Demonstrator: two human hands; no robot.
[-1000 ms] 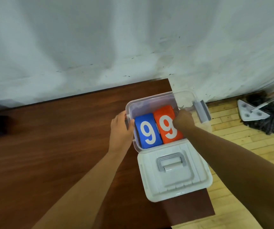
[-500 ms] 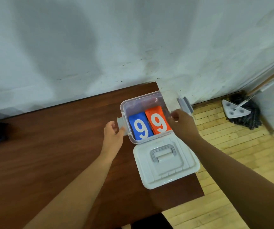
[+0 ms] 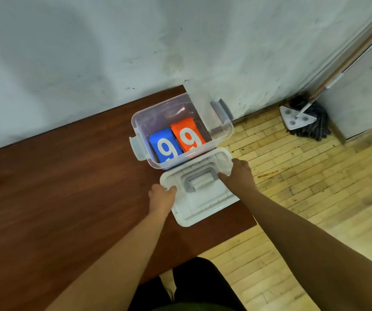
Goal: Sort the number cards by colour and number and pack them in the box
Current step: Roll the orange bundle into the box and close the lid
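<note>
A clear plastic box [image 3: 222,129] stands open at the far right corner of the brown table [image 3: 57,187]. Inside lie a blue stack of cards [image 3: 162,148] and an orange stack [image 3: 188,136], each showing a white 9 on top. The white lid [image 3: 203,203] with a grey handle lies just in front of the box. My left hand [image 3: 161,197] grips the lid's left edge. My right hand [image 3: 240,176] grips its right edge near the far corner.
The table's right edge runs just beside the lid, with wooden floor [image 3: 315,187] beyond. A mop [image 3: 301,118] leans in the corner by the white wall [image 3: 135,52]. The box's grey latches [image 3: 136,147] hang open.
Both hands have left the box's sides and come back to the lid, taking hold of its left and right edges. The view has shifted, so the box sits higher in frame.
</note>
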